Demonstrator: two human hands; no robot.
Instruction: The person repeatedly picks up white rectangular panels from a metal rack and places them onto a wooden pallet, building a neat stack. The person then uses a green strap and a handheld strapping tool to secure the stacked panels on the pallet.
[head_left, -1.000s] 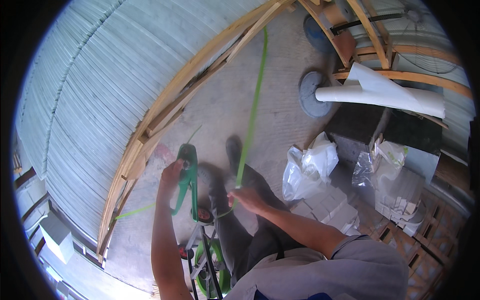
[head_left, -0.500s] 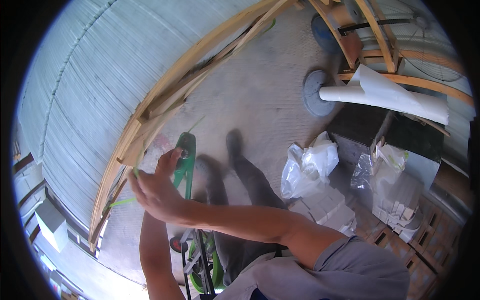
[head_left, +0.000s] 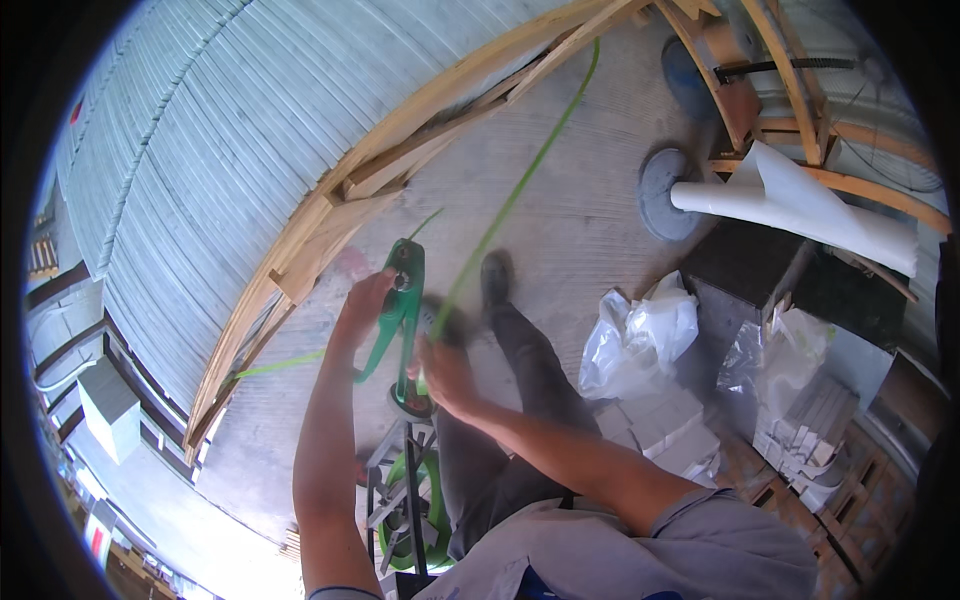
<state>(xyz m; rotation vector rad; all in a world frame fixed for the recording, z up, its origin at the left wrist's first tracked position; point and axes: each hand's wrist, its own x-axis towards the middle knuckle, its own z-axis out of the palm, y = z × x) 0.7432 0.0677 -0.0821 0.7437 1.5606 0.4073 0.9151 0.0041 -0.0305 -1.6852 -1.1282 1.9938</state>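
Observation:
My left hand [head_left: 366,298] is wrapped round the head of a green strapping tensioner [head_left: 407,300], whose two long handles point back toward me. A short end of strap sticks out past the tool's far end. My right hand [head_left: 446,378] is closed on a green plastic strap [head_left: 519,188], beside the tensioner's handles. From there the strap runs across the floor toward the far wooden boards. Another length of green strap [head_left: 283,366] comes out from under the boards on the left. Below my hands stands a strap cart with a green reel [head_left: 425,520].
A big stack of pale ribbed sheets [head_left: 230,200] edged with wooden boards [head_left: 300,240] fills the left. To the right are plastic bags [head_left: 640,340], white blocks [head_left: 665,425], a dark box [head_left: 745,260], a white roll [head_left: 790,205] and a round grey base [head_left: 665,190].
My right hand has moved right and back from beside the boards to the tensioner's handles. The strap now stretches forward from it across the floor. My left hand stays on the tensioner.

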